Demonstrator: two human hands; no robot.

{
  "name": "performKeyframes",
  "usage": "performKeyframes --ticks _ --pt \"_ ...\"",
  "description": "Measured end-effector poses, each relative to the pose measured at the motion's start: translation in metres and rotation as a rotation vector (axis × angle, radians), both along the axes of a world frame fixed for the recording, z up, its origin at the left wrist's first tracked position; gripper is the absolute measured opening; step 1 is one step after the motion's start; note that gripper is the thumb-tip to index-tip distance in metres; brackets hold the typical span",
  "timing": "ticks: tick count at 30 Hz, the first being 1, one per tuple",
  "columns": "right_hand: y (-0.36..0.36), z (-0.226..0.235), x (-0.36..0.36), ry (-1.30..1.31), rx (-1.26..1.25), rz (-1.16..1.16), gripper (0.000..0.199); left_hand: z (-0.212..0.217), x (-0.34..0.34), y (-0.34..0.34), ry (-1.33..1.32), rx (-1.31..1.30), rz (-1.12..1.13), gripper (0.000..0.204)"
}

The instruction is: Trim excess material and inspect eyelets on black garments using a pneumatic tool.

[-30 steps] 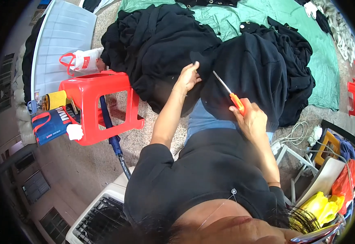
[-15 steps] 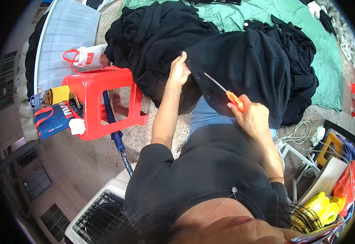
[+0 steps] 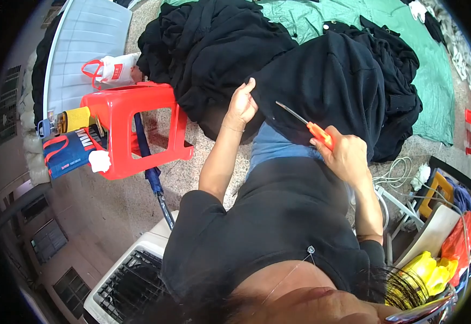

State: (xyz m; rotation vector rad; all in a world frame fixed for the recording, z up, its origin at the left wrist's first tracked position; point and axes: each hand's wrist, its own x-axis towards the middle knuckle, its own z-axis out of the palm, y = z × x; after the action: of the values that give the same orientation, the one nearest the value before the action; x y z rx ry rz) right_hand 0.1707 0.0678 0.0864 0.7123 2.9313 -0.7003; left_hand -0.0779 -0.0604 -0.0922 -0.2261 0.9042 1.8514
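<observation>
A black knit garment (image 3: pixel 322 75) lies spread over my lap, with its edge drawn toward my left. At that edge my left hand (image 3: pixel 242 102) pinches the cloth, thumb up and fingers partly hidden behind it. My right hand (image 3: pixel 347 154) is closed around a tool with an orange handle (image 3: pixel 319 135) and a slim pointed metal blade (image 3: pixel 292 112). Its tip is over the garment, right of my left hand; whether it touches the cloth I cannot tell. Blue trousers (image 3: pixel 278 146) show below the garment's edge.
More black garments (image 3: pixel 208 54) are heaped ahead on a green sheet (image 3: pixel 348 13). A red plastic stool (image 3: pixel 116 135) stands left, beside a blue bag (image 3: pixel 73 154) and an umbrella (image 3: pixel 151 173). At right are cables (image 3: pixel 394 175) and a yellow bag (image 3: pixel 427 272).
My right hand and the orange-handled tool have shifted slightly right and down, away from the garment's edge. My left hand has moved a little right and down, still pinching the cloth.
</observation>
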Motion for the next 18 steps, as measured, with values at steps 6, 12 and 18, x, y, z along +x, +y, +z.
performKeyframes --ticks 6,12,18 --pt "0.012 0.022 0.017 -0.077 -0.066 0.019 0.034 0.031 0.03 -0.006 -0.103 -0.036 -0.059 0.021" --pt "0.016 0.03 0.029 -0.026 -0.092 0.018 0.034 0.068 0.056 -0.017 0.02 -0.171 -0.255 0.01" --pt "0.017 0.035 0.021 -0.057 -0.093 0.055 0.031 0.074 0.029 -0.011 0.266 -0.108 -0.167 0.01"
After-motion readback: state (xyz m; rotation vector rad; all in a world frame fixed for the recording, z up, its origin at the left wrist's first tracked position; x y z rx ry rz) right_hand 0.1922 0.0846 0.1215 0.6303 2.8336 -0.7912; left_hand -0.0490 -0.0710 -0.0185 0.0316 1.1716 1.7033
